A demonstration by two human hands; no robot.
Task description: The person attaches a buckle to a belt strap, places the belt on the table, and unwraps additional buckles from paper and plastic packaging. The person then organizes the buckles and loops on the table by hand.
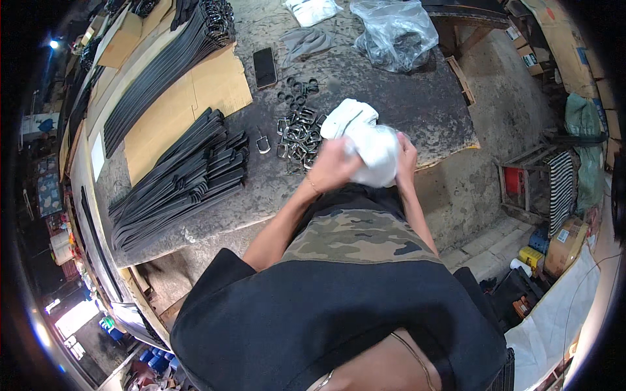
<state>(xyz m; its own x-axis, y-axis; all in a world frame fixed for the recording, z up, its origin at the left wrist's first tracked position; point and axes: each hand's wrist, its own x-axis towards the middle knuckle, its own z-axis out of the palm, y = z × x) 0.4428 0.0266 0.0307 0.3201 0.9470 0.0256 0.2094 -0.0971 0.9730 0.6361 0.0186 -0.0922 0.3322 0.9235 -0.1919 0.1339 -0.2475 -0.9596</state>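
Observation:
Between my two hands, at the near edge of the table, is a soft white bundle (377, 156); its surface is smeared by motion, so I cannot tell if it is cloth or plastic-wrapped. My left hand (334, 166) grips its left side with the fingers partly blurred. On its right side, my right hand (405, 158) has the fingers curled round it. A second white folded piece (349, 116) shows just beyond, touching or joined to the bundle. Left of it lies a pile of metal belt buckles (301, 135), with one single buckle (263, 144) apart.
Black belt straps (189, 173) lie fanned at the left, more straps (166, 72) on cardboard (222, 81) behind. A phone (265, 68), black loops (297, 90), grey cloth (306, 44), a clear plastic bag (398, 32) and a white package (312, 10) lie farther back. A stool (521, 176) stands right.

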